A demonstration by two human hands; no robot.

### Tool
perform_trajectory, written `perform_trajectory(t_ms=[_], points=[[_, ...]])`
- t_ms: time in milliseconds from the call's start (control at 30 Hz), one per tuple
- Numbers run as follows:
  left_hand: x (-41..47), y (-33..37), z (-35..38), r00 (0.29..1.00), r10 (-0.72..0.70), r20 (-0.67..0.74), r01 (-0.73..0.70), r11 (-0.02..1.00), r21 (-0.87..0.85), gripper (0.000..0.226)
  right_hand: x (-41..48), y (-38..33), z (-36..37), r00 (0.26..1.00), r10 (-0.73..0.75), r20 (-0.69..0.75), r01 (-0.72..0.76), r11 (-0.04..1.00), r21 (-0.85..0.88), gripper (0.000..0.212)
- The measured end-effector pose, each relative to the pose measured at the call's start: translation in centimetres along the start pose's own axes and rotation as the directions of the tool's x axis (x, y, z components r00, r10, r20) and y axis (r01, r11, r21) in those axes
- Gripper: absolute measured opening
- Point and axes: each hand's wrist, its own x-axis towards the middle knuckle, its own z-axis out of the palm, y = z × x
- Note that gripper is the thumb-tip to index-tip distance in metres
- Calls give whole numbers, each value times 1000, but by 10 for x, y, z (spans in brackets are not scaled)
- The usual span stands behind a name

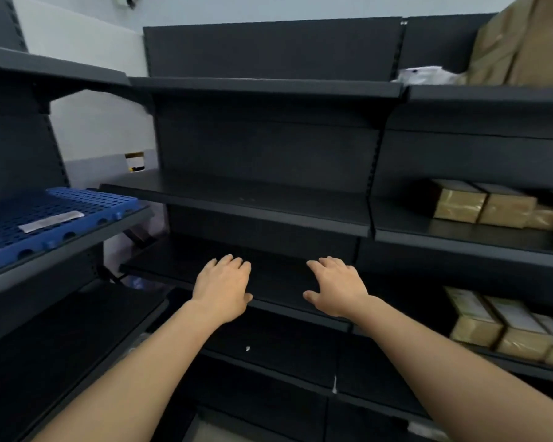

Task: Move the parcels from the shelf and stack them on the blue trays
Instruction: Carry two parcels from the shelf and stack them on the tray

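"Where are your hands?"
"My left hand (222,287) and right hand (337,287) reach out over a dark shelf (278,282). My fingers (233,266) are loose and hold nothing."
"And the parcels?"
"Brown parcels (479,202) sit on my right. The blue trays (45,218) lie on my left."

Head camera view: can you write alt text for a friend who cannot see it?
Two bare arms reach forward, the left hand and right hand open and holding nothing, at a dark metal shelf. A blue tray sits on shelving to the left, and brown taped parcels line the shelves to the right.
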Motion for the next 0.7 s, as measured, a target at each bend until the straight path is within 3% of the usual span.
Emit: perform_trajectory(t_ms=[367,700], points=[[40,103,33,951,310,10,-308,947,-92,63,-66,97,27,947,316,52,-316,949,-20,71],[79,238,36,870,493,-24,-490,857,-160,60,-119,212,31,860,507,54,-506,862,-24,69]])
